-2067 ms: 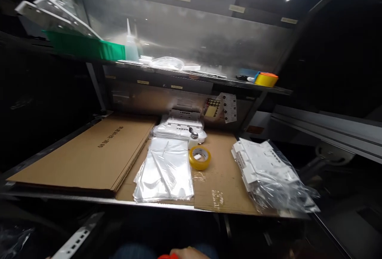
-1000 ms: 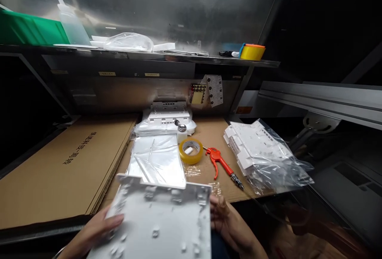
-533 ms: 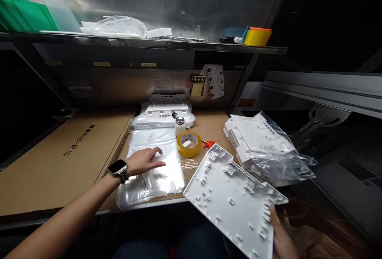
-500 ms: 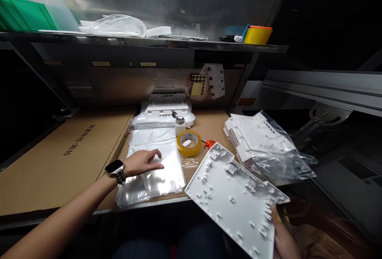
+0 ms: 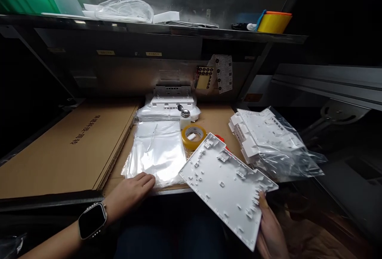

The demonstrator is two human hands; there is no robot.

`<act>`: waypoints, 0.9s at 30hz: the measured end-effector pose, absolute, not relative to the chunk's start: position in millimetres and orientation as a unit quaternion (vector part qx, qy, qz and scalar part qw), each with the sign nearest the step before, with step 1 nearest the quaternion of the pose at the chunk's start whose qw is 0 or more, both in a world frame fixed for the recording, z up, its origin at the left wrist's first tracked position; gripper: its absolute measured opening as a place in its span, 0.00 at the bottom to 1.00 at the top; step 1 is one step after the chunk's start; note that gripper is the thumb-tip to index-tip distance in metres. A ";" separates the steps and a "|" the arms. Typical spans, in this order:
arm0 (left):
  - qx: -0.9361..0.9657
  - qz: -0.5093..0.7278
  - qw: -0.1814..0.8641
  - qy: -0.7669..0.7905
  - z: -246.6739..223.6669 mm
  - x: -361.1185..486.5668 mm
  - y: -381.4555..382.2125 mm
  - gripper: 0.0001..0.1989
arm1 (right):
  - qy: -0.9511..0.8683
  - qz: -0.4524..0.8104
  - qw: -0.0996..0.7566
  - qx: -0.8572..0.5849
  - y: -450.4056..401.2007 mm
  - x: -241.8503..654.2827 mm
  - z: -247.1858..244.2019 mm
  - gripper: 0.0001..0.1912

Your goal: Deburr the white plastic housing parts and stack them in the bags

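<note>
My right hand (image 5: 270, 227) grips a white plastic housing panel (image 5: 223, 191) by its right edge. The panel is tilted, its inner side with clips and ribs facing me. My left hand (image 5: 134, 191), with a watch on the wrist, is at the front edge of a stack of clear plastic bags (image 5: 158, 151). Its fingers are curled over the edge of the bags, the thumb hidden below. Behind the panel's far corner lie a roll of yellow tape (image 5: 193, 143) and a partly covered red-orange tool (image 5: 221, 138).
More white panels (image 5: 265, 131), partly in clear plastic, are stacked at right. Bagged panels (image 5: 171, 102) and a pump-top bottle (image 5: 185, 119) stand at the back. Flat cardboard (image 5: 65, 147) covers the left side. A metal shelf (image 5: 179, 30) crosses above, holding a yellow container (image 5: 274, 22).
My left hand has come down toward me, from above the bags to their front edge, and its fingers have curled. The panel in my right hand has shifted slightly left and up.
</note>
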State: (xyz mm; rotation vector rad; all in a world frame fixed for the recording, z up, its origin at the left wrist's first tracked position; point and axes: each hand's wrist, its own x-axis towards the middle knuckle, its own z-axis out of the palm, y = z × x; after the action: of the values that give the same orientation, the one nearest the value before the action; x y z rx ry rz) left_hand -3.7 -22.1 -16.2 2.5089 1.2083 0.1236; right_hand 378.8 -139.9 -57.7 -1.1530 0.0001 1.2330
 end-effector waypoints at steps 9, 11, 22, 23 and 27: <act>0.718 0.261 0.392 0.513 -13.7 -7.4 -5.0 0.14 | -0.021 0.510 0.686 -0.519 -142.4 372.8 -45.0 0.42; 0.676 0.286 0.448 0.511 -12.0 -1.8 2.1 0.17 | -0.017 0.511 0.684 -0.521 -144.1 375.7 -46.0 0.41; 0.531 0.382 0.598 0.464 -30.3 48.0 12.1 0.24 | -0.257 0.718 0.512 -0.396 -111.0 300.9 -44.2 0.31; 0.533 0.389 0.595 0.459 -31.2 52.8 13.2 0.24 | -0.282 0.731 0.498 -0.372 -103.3 288.3 -42.1 0.32; 0.547 0.390 0.600 0.433 -36.3 66.9 17.2 0.25 | -0.307 0.755 0.467 -0.342 -80.2 257.6 -41.3 0.33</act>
State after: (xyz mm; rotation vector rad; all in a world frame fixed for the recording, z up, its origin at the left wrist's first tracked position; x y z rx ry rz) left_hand 66.9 17.2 -36.3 1.2684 1.0045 0.9041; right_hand 257.6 -80.2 -41.3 -0.8404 -0.7536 1.8529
